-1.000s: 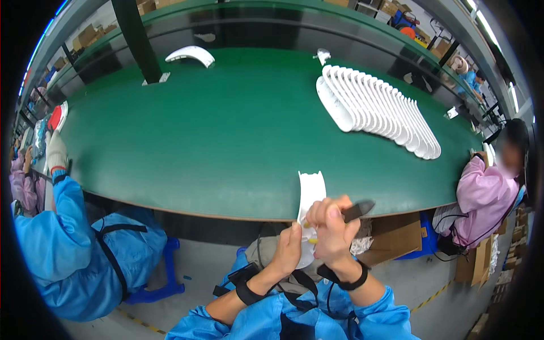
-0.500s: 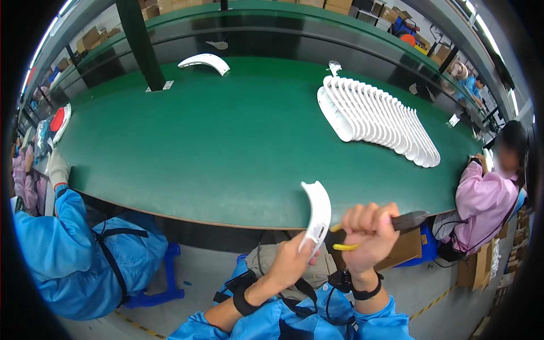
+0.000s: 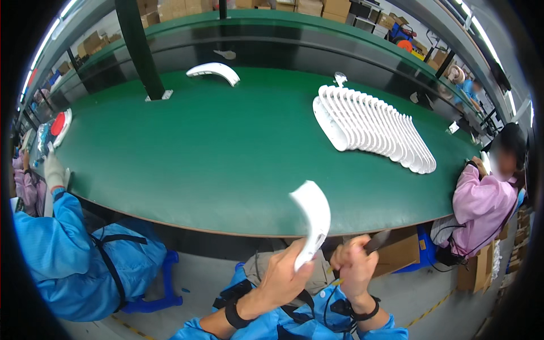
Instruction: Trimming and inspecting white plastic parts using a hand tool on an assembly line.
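Observation:
My left hand (image 3: 284,273) is closed around the lower end of a curved white plastic part (image 3: 315,214), which stands tilted upward over the table's near edge. Close by on the right, my right hand (image 3: 357,266) is wrapped round a pair of pliers (image 3: 376,241) with yellow handles. Their dark head points away to the right, and the handles are mostly hidden and a little blurred. Beyond, a row of overlapping curved white parts (image 3: 374,124) lies on the right half of the green table (image 3: 198,153). Another curved white part (image 3: 215,72) rests alone at the far side.
A dark green post (image 3: 139,51) rises from the table's far left. A co-worker in blue (image 3: 73,255) sits at the left, beside a blue stool (image 3: 161,283); a person in pink (image 3: 481,198) sits at the right. Cardboard boxes (image 3: 396,255) stand below the table edge.
My right hand has lowered and moved slightly left with the pliers, closer to my body. The white part in my left hand has turned, its upper end swinging left.

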